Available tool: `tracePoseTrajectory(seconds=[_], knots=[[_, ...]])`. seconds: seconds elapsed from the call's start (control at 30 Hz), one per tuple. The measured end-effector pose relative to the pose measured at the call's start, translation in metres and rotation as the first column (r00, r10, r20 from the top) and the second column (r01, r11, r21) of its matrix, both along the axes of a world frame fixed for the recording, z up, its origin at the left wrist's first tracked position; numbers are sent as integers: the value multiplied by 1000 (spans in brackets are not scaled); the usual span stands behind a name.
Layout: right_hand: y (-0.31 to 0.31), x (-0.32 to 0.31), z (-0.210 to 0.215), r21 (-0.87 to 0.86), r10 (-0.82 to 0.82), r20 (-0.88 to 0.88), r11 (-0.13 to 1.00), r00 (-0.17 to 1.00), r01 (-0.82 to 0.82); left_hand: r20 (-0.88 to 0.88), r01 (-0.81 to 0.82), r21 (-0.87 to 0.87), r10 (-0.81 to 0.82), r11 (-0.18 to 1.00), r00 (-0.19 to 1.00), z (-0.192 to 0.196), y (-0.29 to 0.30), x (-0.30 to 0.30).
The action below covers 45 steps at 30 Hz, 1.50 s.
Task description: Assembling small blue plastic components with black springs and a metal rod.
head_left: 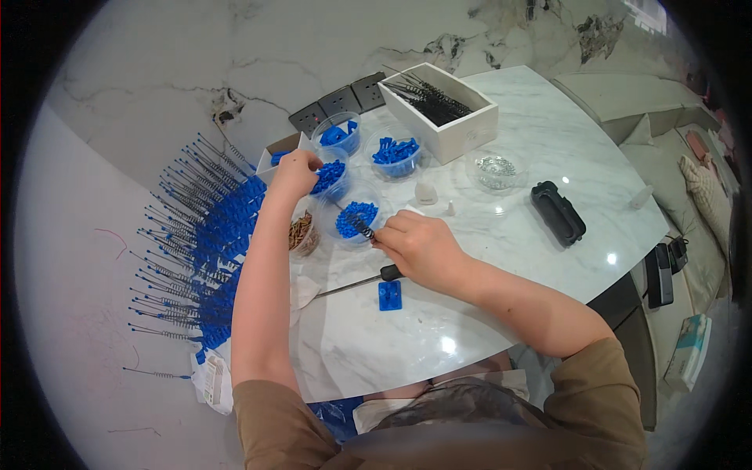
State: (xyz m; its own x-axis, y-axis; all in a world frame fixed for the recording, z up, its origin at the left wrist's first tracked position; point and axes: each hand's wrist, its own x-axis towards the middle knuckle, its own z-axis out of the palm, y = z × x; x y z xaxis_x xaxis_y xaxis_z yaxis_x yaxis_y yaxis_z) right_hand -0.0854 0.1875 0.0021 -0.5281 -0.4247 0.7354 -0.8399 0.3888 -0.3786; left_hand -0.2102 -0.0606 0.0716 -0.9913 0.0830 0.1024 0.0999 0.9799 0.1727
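Note:
My right hand (423,249) pinches a thin black rod with a coiled spring (362,226), its tip over a clear tub of small blue plastic caps (356,218). Past that tub, my left hand (296,172) is closed with its fingers curled, at the rim of a second clear tub of blue plastic pieces (329,177). Whatever those fingers hold, if anything, is hidden. Below my right hand a screwdriver (356,283) lies on the table, its black handle beside a square blue plate (389,296).
Many finished-looking blue parts with spring stems (227,227) fan along the left edge. A white box of black spring rods (442,117), tubs of blue pieces (394,155), a tub of screws (303,233), a tub of silvery parts (497,172) and a black case (558,214) stand around.

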Motion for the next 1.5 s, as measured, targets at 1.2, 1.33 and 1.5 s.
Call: tracePoseTrajectory(seconds=[1.2, 1.33, 1.5], knots=[[-3, 5, 2, 50, 12, -50, 999, 999, -10, -222, 213, 971, -81, -107, 972, 10, 20, 181], [-2, 7, 6, 47, 17, -57, 999, 998, -15, -218, 220, 975, -98, 13, 971, 27, 28, 183], [-2, 8, 5, 8, 46, -24, 999, 999, -45, -254, 277, 950, -158, 146, 954, 45, 37, 177]])
